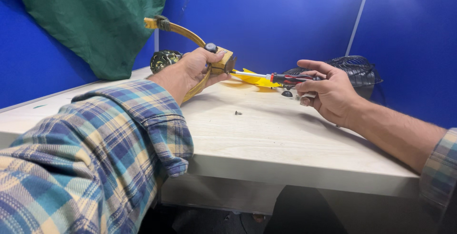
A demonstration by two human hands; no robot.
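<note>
My left hand (pixel 194 67) grips a curved yellow fan bracket (pixel 183 30) near its boxy end with a black knob (pixel 211 47), holding it tilted above the light wooden table (pixel 266 134). My right hand (pixel 328 91) holds a screwdriver (pixel 278 77) by its red-and-black handle. The shaft points left and its tip meets the bracket's boxy end. A small loose screw (pixel 238 113) lies on the table below, between the two hands.
Behind the left hand sits a fan motor with copper windings (pixel 164 59). Yellow fan blades (pixel 257 79) and a black wire fan guard (pixel 359 70) lie at the back of the table. Green cloth (pixel 95 15) hangs on the blue partition wall.
</note>
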